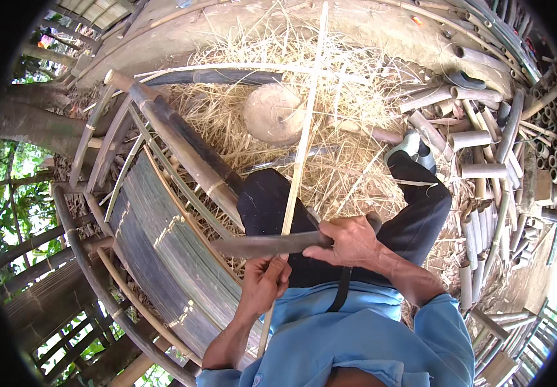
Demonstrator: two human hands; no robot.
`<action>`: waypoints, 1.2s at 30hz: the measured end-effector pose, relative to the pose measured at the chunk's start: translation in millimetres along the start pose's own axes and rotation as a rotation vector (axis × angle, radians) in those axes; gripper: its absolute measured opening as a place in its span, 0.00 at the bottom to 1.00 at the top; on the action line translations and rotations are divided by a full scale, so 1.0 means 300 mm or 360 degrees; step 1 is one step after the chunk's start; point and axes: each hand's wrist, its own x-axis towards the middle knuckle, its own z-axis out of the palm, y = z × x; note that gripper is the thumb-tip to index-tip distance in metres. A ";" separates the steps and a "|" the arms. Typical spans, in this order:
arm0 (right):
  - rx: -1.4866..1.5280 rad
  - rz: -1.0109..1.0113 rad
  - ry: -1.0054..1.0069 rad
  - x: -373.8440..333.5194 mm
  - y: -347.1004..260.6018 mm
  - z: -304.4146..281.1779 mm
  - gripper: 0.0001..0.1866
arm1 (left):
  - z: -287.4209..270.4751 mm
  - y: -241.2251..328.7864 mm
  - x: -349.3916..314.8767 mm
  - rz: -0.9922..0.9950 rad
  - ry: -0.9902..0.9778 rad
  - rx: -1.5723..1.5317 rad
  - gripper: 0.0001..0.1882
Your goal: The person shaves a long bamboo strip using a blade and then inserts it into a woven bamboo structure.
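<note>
My right hand (349,242) grips the handle of a long dark knife (269,244) whose blade points left, lying across my lap. My left hand (264,281) is closed around a long thin bamboo strip (304,138) just below the blade. The strip runs up and away from me over the straw, and its lower end passes down beside my blue shirt. The blade's edge meets the strip where my left hand holds it.
Bamboo shavings and straw (259,129) cover the ground ahead, with a round wooden block (273,113) in them. A stack of flat bamboo slats (162,245) lies at my left, under a thick pole (175,138). Cut bamboo tubes (478,138) are piled at right.
</note>
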 end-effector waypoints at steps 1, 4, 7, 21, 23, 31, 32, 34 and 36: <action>0.0003 0.0006 -0.0003 0.006 0.009 -0.001 0.30 | 0.000 0.000 -0.013 -0.0014 0.0007 -0.0014 0.17; 0.0099 0.0682 0.0061 0.072 0.146 -0.058 0.27 | 0.018 0.003 -0.041 -0.0028 -0.0002 0.0004 0.17; -0.0124 0.0593 -0.0014 0.102 0.107 -0.085 0.27 | 0.003 0.002 -0.059 -0.0029 0.0003 0.0017 0.17; -0.0176 0.0319 -0.0038 0.133 0.224 -0.144 0.35 | -0.085 -0.048 -0.241 -0.0212 0.0168 0.0105 0.13; -0.0282 0.0377 0.0057 0.171 0.284 -0.179 0.36 | -0.093 -0.033 -0.266 -0.0199 0.0150 0.0049 0.13; -0.2219 -0.0271 0.0608 0.208 1.048 -0.282 0.30 | -0.132 -0.063 -0.473 -0.0090 0.0185 0.0254 0.12; -0.1984 -0.0041 0.0511 0.163 1.158 -0.391 0.30 | -0.133 -0.042 -0.484 -0.0206 0.0126 0.0388 0.15; -0.1751 -0.0105 0.0559 0.187 1.092 -0.336 0.28 | -0.153 -0.068 -0.520 -0.0298 0.0299 0.0425 0.14; -0.0268 0.0607 0.0241 0.288 0.912 -0.307 0.21 | -0.144 -0.077 -0.511 -0.0276 0.0521 0.0472 0.13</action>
